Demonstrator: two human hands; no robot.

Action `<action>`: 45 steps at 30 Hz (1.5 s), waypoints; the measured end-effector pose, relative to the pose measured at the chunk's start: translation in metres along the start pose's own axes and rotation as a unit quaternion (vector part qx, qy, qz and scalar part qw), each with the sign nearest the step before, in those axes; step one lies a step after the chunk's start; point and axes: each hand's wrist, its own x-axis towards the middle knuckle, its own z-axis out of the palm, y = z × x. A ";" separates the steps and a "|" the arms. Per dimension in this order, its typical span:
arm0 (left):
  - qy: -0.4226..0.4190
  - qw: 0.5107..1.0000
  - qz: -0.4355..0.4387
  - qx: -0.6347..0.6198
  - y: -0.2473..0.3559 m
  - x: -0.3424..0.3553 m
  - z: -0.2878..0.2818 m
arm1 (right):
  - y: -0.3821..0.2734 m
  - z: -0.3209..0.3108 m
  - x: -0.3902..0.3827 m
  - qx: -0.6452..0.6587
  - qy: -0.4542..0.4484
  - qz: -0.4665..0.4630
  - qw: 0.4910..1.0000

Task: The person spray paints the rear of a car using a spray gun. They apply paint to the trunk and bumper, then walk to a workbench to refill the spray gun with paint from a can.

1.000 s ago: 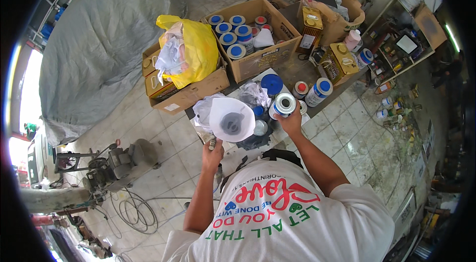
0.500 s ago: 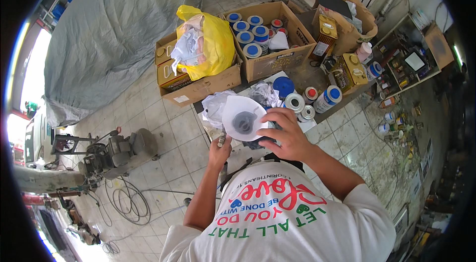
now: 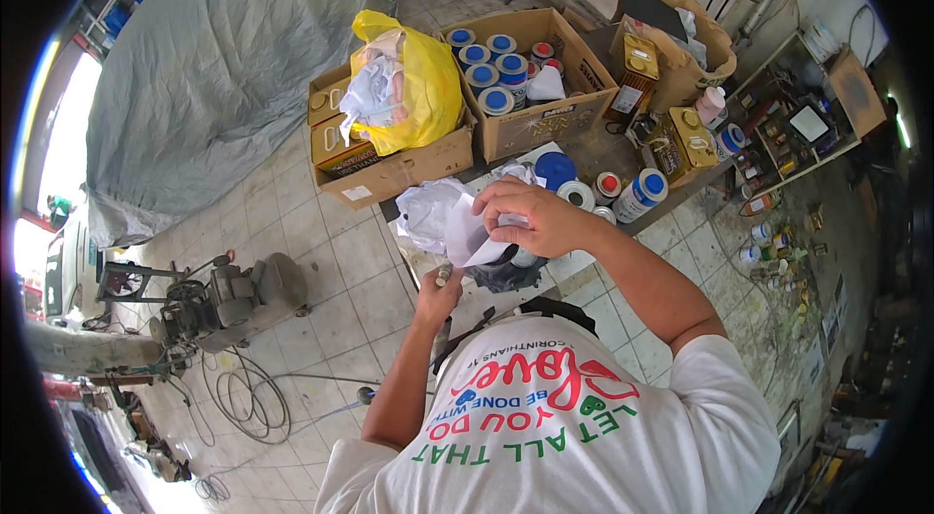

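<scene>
My right hand pinches a white paper cone strainer from above, fingers curled over its rim. The cone is tilted and partly squashed, with a grey patch inside. Just left of and below it, my left hand is closed round what looks like a spray gun; only a metal knob and a bit of its handle show, the rest being hidden. Crumpled white paper lies beyond the strainer. Under my right hand sits a dark, plastic-like bundle, partly covered.
A low table holds a blue lid, an opened can, a red-capped can and a blue-capped can. Behind stand a carton of cans and a yellow bag. An air compressor and coiled hose are left.
My right hand has moved left and over the strainer. The cone's wide mouth, facing up before, is now tipped and pinched narrower. My left hand has shifted slightly right.
</scene>
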 end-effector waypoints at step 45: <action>-0.074 0.996 0.035 -0.038 0.077 0.057 0.134 | -0.046 -0.135 -0.061 -0.153 0.156 -0.032 0.975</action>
